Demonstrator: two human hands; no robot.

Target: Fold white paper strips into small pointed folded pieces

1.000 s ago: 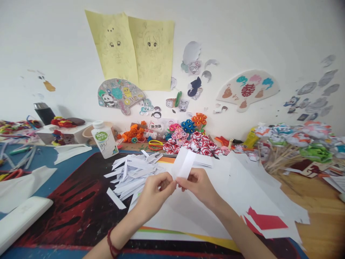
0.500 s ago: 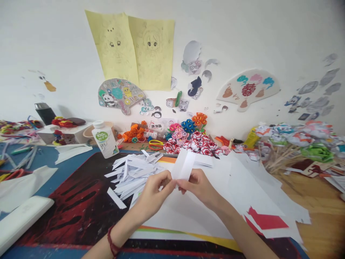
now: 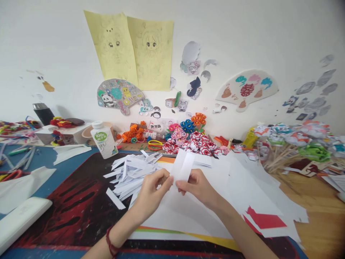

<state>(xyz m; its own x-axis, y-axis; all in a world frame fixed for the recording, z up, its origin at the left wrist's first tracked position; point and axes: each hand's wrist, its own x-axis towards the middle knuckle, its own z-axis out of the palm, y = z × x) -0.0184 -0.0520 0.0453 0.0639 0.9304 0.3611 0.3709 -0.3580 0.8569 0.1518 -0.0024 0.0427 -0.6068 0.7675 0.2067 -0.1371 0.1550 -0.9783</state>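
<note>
Between my two hands a folded white paper strip (image 3: 183, 163) stands tilted up, with a crease running along its length. My left hand (image 3: 154, 189) pinches its lower left edge between thumb and fingers. On the lower right edge, the thumb and curled fingers of my right hand (image 3: 198, 185) are closed. Beneath both hands lie large white paper sheets (image 3: 185, 216). A heap of narrow folded white paper strips (image 3: 132, 172) lies to the left, beyond my left hand.
A white bottle (image 3: 104, 140) stands behind the heap. Scissors (image 3: 12, 175) and a white case (image 3: 24, 219) lie at left. Red paper scraps (image 3: 266, 219) are at right. Red-and-white paper flowers (image 3: 194, 144) line the back, and flowers on sticks (image 3: 299, 136) lie far right.
My left thumb has shifted slightly left, opening a small gap between the two thumbs. The paper strip stays in both hands. The whole view has moved very slightly.
</note>
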